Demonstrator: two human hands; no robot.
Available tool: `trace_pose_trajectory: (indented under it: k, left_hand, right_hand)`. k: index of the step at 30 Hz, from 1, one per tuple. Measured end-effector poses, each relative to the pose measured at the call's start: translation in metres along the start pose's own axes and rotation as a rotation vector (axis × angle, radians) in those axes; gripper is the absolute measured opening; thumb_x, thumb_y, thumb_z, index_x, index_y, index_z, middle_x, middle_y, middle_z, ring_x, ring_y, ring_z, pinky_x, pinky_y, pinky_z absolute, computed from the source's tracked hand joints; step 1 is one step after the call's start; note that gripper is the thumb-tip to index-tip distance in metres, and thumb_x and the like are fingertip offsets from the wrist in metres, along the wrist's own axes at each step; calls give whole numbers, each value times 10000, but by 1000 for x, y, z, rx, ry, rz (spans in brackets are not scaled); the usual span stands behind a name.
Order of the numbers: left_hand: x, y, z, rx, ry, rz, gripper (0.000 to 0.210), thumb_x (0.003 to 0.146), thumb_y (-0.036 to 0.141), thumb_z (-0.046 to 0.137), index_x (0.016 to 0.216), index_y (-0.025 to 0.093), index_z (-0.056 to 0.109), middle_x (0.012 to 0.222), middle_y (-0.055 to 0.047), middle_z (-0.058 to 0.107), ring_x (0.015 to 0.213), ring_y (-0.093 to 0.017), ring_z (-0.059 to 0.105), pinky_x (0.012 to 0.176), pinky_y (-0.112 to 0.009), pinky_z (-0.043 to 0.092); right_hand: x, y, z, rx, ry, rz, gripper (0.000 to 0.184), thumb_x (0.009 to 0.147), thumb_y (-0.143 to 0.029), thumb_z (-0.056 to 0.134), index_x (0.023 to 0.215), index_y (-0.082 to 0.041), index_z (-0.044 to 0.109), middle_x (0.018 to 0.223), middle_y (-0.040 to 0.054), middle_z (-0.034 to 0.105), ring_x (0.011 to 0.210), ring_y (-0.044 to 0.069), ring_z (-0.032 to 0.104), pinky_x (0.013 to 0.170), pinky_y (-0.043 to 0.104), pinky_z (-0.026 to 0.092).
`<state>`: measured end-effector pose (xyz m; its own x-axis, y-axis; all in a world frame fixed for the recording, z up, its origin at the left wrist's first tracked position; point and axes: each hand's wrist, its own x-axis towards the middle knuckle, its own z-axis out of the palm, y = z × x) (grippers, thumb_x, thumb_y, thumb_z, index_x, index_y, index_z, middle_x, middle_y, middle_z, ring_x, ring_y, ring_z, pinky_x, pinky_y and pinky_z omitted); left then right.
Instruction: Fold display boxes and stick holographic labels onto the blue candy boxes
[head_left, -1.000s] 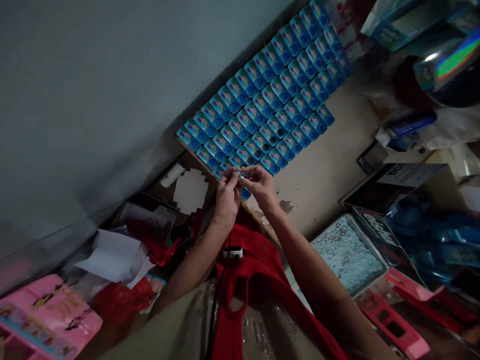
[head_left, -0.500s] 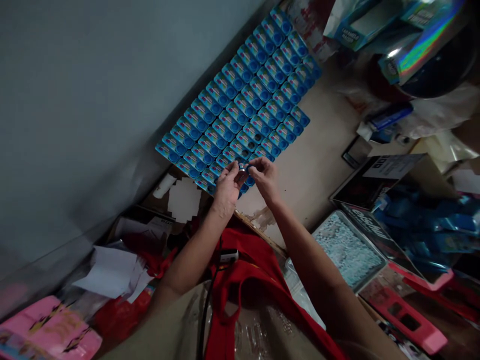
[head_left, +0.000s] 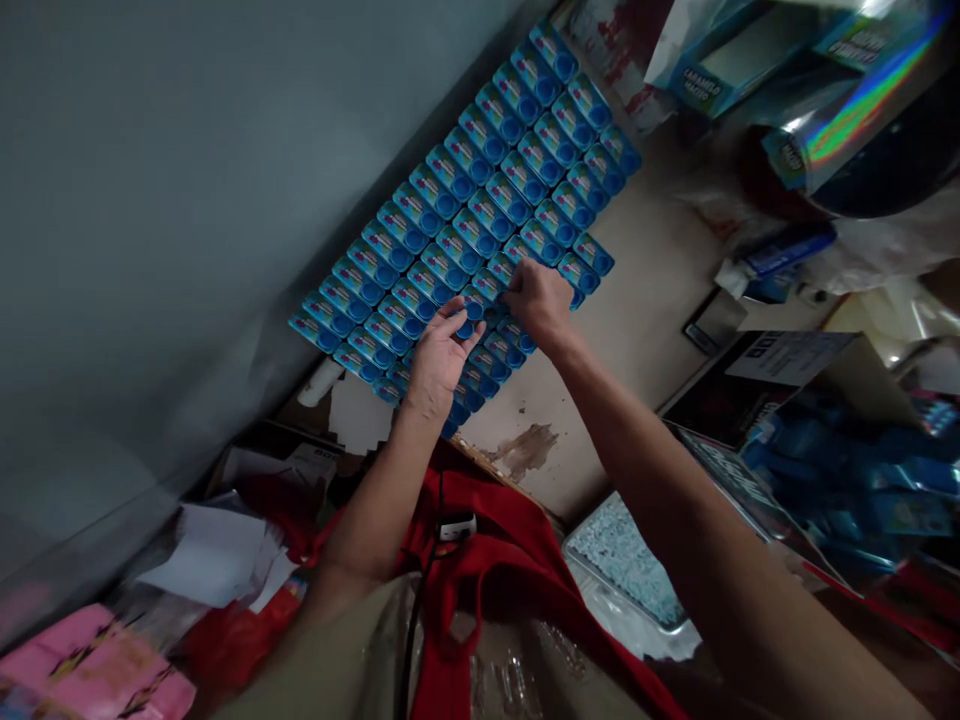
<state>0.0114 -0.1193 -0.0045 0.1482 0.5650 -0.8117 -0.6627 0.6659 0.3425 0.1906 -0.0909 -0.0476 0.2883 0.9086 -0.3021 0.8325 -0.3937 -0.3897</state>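
Note:
Rows of small blue packs (head_left: 454,205), each with a printed label and a round blue recess or cap at one end, lie side by side on the table. My left hand (head_left: 439,360), palm partly up, holds a few small round blue caps (head_left: 470,318) between thumb and fingers, just above the nearer rows. To its right, my right hand (head_left: 541,300) is closed with fingertips pointing down at a pack in the front rows. Whatever those fingertips pinch is hidden. A dark round opening shows in a pack between the two hands.
A wall (head_left: 150,200) runs along the left. On the right stand an open cardboard box (head_left: 795,360) of blue packets and a clear tray (head_left: 637,560) of pale blue-white bits. A phone-like dark object (head_left: 712,320) lies on the table. Papers (head_left: 214,555) sit lower left.
My hands have parted: the right moved up and away onto the packs, while the left stayed low with the caps. The view has shifted slightly.

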Motion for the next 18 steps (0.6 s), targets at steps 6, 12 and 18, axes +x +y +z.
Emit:
trace_pose_trajectory:
  k: [6,12,18]
  left_hand:
    - [-1,0,4,138,81,103,248,714,32,792,879,184,686,790,35,668,819,-100,717,860,-235,602]
    - [-9,-14,3,304,196,285,210,648,129,862,765,174,692,677,66,618,589,-52,596,650,-173,558]
    - [-6,-28,1,433,149,143,120,744,158,847,761,177,730,622,33,650,592,-101,613,605,-205,481]
  right_hand:
    - [18,-3,-11,0,-56,-17,228,634,-210,844,772,-255,668,768,24,665,890,286,647,794,419,499]
    - [-38,-25,-27,478,-112,-43,191,796,-362,768,912,-212,745,779,19,693,755,191,647,699,323,497]
    - [-80,-13,-5,1055,-250,162,383,668,-528,841,872,-210,776,714,7,704,632,162,643,626,306,545]
